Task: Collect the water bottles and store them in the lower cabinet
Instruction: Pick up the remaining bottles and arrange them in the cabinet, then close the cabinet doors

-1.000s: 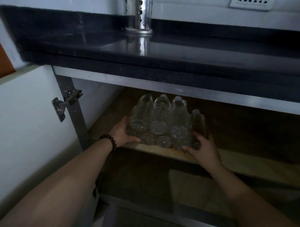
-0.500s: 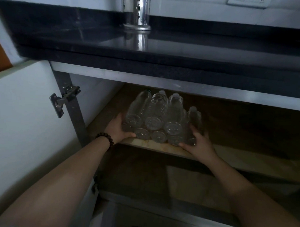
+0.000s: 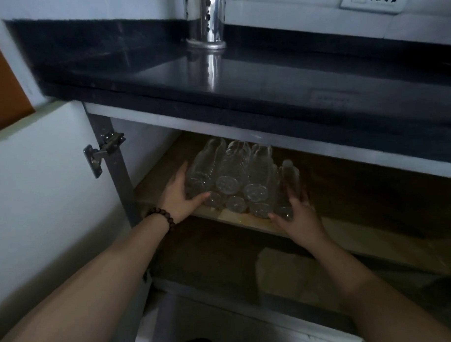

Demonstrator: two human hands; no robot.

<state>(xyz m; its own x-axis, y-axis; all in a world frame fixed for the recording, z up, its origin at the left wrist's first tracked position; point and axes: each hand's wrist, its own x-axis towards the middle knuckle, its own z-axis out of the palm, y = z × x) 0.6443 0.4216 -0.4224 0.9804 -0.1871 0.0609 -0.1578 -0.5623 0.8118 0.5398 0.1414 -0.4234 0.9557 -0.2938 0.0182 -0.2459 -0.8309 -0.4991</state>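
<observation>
Both hands, the left hand (image 3: 179,194) and the right hand (image 3: 298,214), grasp the stacked bottles (image 3: 234,176) on the shelf (image 3: 345,234). The round bottles may roll off if released unevenly.

Home kitchen: dark stone surface (image 3: 248,77), perforated steel utensil holder (image 3: 205,19) at its rear edge, hinged cabinet door (image 3: 35,177), wall socket (image 3: 371,3).

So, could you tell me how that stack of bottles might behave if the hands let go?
The stack of bottles lies sideways in two layers, so the round bodies could roll apart. They look clear and empty, probably light and easily shifted. The left hand and right hand brace both sides.
</observation>
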